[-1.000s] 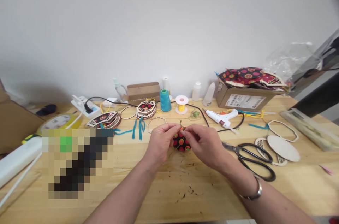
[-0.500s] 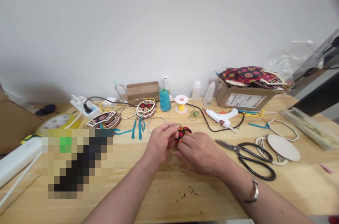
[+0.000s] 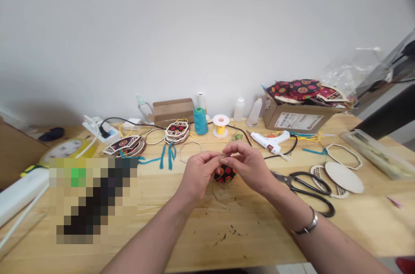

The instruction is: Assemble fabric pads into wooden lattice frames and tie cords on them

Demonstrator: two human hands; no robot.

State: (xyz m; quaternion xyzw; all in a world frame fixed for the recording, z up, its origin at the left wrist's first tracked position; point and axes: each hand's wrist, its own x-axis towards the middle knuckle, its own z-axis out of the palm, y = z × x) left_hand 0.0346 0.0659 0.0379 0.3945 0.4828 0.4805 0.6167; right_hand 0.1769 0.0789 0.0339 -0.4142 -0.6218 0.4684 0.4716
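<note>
A small piece of black fabric with red and orange round motifs (image 3: pixel 226 175) hangs below my fingertips, low over the table. My left hand (image 3: pixel 198 175) is closed in a pinch at the fabric's upper left edge. Fingertip to fingertip with it, my right hand (image 3: pixel 249 165) pinches what looks like a thin thread at the top of the fabric. A loose strand dangles beneath my left fingers. Fingers cover the fabric's upper part. Beside my right wrist lie black-handled scissors (image 3: pixel 311 187), partly hidden by the forearm.
Behind my hands stand a teal thread cone (image 3: pixel 201 122) and a yellow cord spool (image 3: pixel 221 127). A white glue gun (image 3: pixel 270 141) lies to the right, before a cardboard box (image 3: pixel 296 120) of patterned fabric. Stacked wooden-framed pieces (image 3: pixel 177 131) sit left. A blurred patch covers the left foreground.
My right hand has lifted and turned, moving from the fabric's side to a pinch at its top. The fabric now hangs lower, with more of its face showing. The view has shifted slightly.
</note>
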